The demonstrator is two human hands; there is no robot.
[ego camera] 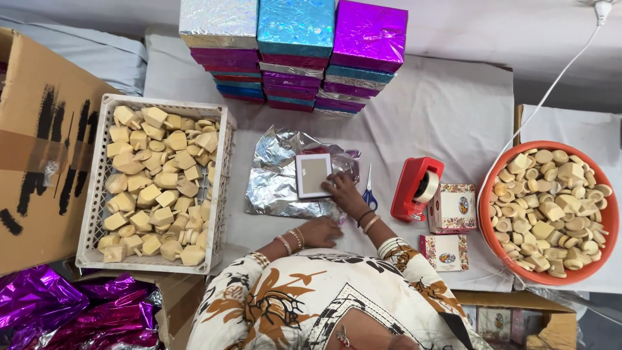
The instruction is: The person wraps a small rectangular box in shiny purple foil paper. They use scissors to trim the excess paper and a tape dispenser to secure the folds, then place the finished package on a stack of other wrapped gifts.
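A small square box (312, 174) with a pale top and white border lies on a crumpled sheet of silver foil (275, 178) spread on the white-covered table. My right hand (343, 192) reaches forward, and its fingertips hold the box's near right corner. My left hand (321, 231) rests palm down at the near edge of the foil, holding nothing. Both wrists wear bangles.
A white crate (91, 194) of beige blocks stands at the left, and an orange basin (490, 236) of similar pieces at the right. Between are blue-handled scissors (369, 192), a red tape dispenser (414, 188) and two small printed cartons (453, 207). Stacked shiny boxes (295, 52) stand behind.
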